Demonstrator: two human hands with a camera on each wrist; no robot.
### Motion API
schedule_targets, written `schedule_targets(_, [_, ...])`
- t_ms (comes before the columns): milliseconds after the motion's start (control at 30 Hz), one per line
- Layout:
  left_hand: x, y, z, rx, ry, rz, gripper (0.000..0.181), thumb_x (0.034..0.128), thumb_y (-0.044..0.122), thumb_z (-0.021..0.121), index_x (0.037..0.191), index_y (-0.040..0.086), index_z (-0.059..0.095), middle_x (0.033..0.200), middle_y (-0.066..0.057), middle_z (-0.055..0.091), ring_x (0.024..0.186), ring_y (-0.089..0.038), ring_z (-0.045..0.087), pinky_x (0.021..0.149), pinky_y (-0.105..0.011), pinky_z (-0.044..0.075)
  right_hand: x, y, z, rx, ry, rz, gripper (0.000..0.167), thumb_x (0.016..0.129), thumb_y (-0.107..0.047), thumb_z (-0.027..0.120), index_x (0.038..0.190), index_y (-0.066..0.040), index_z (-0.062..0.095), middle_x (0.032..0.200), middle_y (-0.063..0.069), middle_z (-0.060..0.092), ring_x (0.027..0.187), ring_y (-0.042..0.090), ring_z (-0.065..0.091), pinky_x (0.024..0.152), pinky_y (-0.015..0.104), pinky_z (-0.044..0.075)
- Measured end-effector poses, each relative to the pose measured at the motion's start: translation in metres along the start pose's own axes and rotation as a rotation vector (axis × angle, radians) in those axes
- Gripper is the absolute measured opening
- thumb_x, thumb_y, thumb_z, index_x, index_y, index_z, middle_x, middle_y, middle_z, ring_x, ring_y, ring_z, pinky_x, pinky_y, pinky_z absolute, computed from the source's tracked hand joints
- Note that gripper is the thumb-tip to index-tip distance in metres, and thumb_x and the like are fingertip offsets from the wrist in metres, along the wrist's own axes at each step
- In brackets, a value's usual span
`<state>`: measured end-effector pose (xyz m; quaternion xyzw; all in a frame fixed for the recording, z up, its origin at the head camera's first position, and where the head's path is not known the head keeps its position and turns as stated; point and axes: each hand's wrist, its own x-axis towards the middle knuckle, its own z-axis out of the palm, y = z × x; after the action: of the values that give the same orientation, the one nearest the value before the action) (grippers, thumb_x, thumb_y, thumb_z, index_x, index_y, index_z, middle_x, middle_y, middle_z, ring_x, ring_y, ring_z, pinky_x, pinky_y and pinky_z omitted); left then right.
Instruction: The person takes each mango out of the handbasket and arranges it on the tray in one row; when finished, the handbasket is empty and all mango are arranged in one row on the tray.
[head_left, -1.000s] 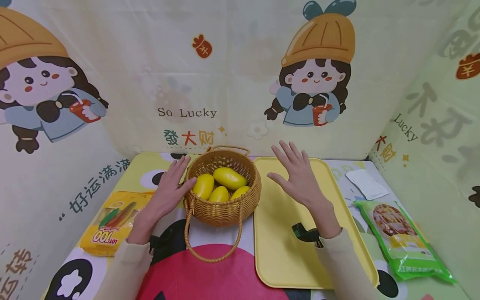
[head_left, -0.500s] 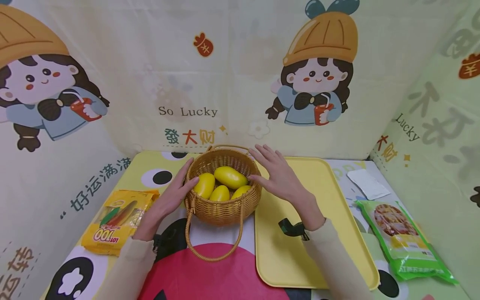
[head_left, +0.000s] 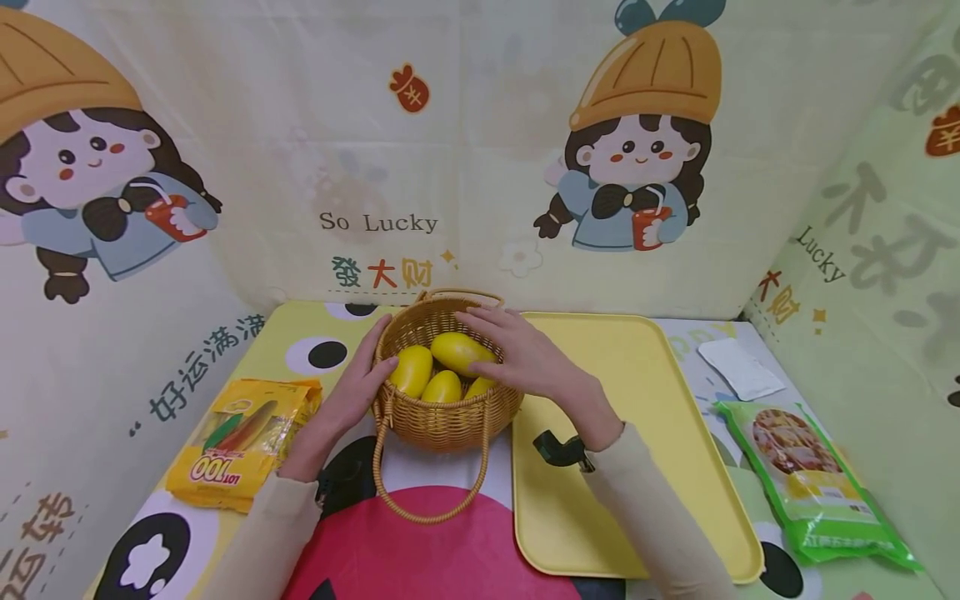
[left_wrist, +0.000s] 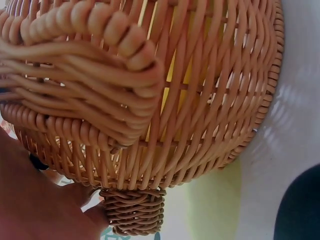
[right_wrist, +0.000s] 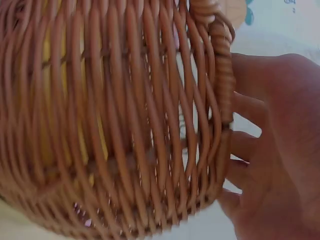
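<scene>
A round wicker basket with several yellow fruits inside stands on the table. The left hand lies against the basket's left side, its thumb at the rim. The right hand reaches over the right rim, with its fingers above the fruits. Up close, the left wrist view has the woven wall beside part of the left hand. In the right wrist view the fingers of the right hand are at the basket's rim.
The yellow tray lies right of the basket, under the right forearm. A yellow snack bag is on the left; a green bag and a white packet lie on the right. A printed cloth wall stands behind.
The right hand has moved left from above the tray to the basket's right rim. The left hand has shifted slightly right against the basket. The basket and fruits look unmoved.
</scene>
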<state>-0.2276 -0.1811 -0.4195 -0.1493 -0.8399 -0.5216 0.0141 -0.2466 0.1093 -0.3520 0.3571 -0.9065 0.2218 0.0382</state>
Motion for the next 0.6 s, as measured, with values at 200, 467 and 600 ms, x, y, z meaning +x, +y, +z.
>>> schedule_targets(200, [-0.001,0.000,0.001,0.000,0.017,0.008,0.065,0.1036,0.028,0.044,0.160,0.034,0.011,0.167,-0.003,0.013,0.153,-0.032,0.018,0.118,-0.062,0.024,0.012,-0.009,0.005,0.067,-0.137,0.039,0.072,0.088,-0.041,0.073,0.152,-0.034,0.041,0.157,-0.002,0.041,0.146,0.019,0.037,0.115,0.045,0.040])
schedule_targets(467, [-0.002,-0.002,0.002,-0.016,0.025,0.004,0.064,0.1035,0.028,0.044,0.158,0.039,0.013,0.167,-0.001,0.014,0.152,-0.031,0.020,0.118,-0.061,0.027,0.028,-0.015,0.010,0.083,-0.232,-0.016,0.067,0.085,-0.025,0.078,0.146,-0.024,0.051,0.149,-0.004,0.052,0.141,0.017,0.044,0.118,0.038,0.035])
schedule_targets(600, [-0.002,0.000,0.002,-0.012,0.022,0.009,0.064,0.1034,0.028,0.043,0.158,0.038,0.012,0.167,-0.001,0.014,0.152,-0.032,0.020,0.118,-0.061,0.027,0.035,-0.018,0.012,0.063,-0.283,-0.021,0.067,0.085,-0.024,0.078,0.147,-0.024,0.050,0.150,-0.005,0.052,0.141,0.017,0.044,0.118,0.039,0.035])
